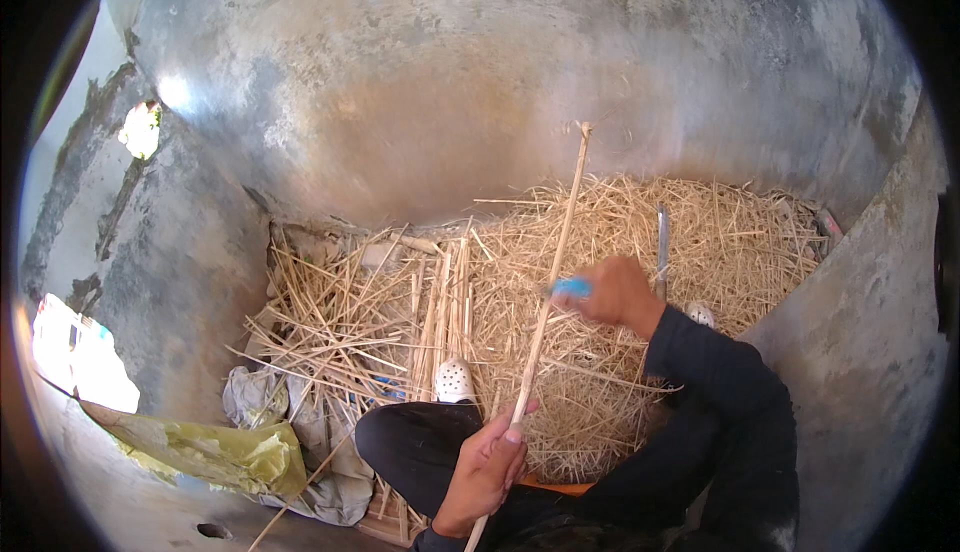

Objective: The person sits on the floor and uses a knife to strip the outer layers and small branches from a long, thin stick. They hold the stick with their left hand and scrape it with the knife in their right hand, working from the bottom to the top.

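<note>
A long, thin, pale wooden stick [563, 237] slants up and away from my lap, with its far end near the wall. My left hand [487, 477] is closed around its lower part, thumb on top. Farther up, my right hand [618, 297] grips a small blue tool [572, 288] that meets the side of the stick. Motion blurs the tool, and its working edge cannot be made out. Under the stick lies a thick heap of curly pale wood shavings [590, 422], spread around my legs.
Many loose sticks [340, 302] lie crisscrossed at left, beside straighter ones [440, 302]. A long grey metal strip [662, 242] rests on the shavings. White clogs [455, 380] are on my feet. Crumpled yellow sheeting [240, 457] and grey cloth [335, 482] lie lower left. Stained grey walls [450, 82] surround me.
</note>
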The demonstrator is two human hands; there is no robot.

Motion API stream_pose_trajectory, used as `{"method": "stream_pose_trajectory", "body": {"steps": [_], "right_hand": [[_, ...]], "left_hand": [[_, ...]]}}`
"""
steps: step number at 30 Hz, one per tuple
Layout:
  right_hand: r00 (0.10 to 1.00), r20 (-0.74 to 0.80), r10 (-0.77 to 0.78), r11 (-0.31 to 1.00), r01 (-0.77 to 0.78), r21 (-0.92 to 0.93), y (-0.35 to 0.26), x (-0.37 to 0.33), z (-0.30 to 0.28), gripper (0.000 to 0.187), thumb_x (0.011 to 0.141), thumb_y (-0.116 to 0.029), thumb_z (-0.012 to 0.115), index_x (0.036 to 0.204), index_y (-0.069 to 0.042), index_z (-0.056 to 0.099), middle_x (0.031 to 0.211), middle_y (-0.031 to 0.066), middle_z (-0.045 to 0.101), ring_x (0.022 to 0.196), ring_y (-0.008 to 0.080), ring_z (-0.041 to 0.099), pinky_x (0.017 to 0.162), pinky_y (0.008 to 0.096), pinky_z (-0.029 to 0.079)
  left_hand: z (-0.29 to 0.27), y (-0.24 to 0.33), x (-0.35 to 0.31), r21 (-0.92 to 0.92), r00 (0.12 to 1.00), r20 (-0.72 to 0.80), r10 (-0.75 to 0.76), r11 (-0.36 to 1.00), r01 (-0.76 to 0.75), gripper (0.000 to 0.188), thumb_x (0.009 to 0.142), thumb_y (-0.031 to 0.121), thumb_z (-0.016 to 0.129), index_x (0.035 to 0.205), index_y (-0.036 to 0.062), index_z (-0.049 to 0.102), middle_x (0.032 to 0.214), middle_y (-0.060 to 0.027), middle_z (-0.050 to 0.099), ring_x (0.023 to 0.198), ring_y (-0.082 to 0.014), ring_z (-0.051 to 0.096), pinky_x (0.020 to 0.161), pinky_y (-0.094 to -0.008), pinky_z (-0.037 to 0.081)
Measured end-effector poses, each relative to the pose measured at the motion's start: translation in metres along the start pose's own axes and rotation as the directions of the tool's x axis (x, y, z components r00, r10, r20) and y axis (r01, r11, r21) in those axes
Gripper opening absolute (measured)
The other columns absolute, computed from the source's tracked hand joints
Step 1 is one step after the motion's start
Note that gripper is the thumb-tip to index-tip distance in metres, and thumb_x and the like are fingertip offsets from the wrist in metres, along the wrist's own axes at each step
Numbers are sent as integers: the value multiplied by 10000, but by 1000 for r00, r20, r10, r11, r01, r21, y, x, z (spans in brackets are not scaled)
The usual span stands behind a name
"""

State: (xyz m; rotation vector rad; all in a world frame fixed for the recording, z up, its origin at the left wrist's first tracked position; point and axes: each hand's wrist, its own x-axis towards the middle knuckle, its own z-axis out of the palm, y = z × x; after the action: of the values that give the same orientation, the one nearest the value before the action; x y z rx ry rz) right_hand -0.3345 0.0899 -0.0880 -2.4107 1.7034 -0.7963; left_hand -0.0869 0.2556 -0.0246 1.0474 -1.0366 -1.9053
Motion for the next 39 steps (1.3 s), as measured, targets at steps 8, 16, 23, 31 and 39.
{"method": "stream_pose_trajectory", "body": {"steps": [8, 16, 23, 31, 39], "right_hand": [[911, -183, 369, 926, -378, -18, 105, 39, -29, 834, 806, -792, 379, 555, -20, 572, 490, 150, 518, 500, 314, 562, 508, 464, 433], [799, -298, 523, 811, -574, -114, 163, 47, -28, 842, 819, -782, 357, 641, 0, 612, 612, 220, 594, 632, 379, 636, 568, 461, 486], [904, -2, 429, 899, -426, 105, 76, 41, -33, 848, 809, -803, 353, 516, -33, 554, 472, 94, 496, 451, 243, 533, 447, 403, 404], [990, 22, -137, 986, 134, 95, -32, -14, -20, 822, 741, -847, 398, 508, -77, 567, 454, 73, 491, 431, 229, 520, 422, 375, 396], [988, 43, 147, 987, -149, 66, 32, 22, -17, 849, 766, -851, 327, 493, -82, 560, 423, 72, 459, 414, 214, 506, 425, 392, 395]], "left_hand": [[17, -6, -14, 98, 998, 36, -48, 994, 44, 480, 995, 255, 465, 1369, -37, 388, 561, 62, 351, 480, -37, 326, 477, -201, 273], [20, -16, -11, 181, 994, 61, -91, 980, 79, 439, 1007, 219, 433, 1367, -30, 399, 565, 61, 372, 477, -29, 337, 473, -189, 277], [1, -14, -4, 198, 999, -45, 23, 980, -13, 455, 995, 216, 467, 1369, -35, 403, 561, 70, 370, 465, -20, 327, 455, -180, 267], [-2, 0, 12, 134, 996, -39, 85, 988, -79, 459, 1001, 220, 463, 1392, -6, 382, 566, 78, 358, 477, -9, 331, 445, -168, 266], [8, -10, -1, 117, 995, -78, 69, 991, -60, 479, 975, 221, 508, 1355, -54, 412, 544, 75, 347, 449, -21, 294, 452, -191, 252]]}}
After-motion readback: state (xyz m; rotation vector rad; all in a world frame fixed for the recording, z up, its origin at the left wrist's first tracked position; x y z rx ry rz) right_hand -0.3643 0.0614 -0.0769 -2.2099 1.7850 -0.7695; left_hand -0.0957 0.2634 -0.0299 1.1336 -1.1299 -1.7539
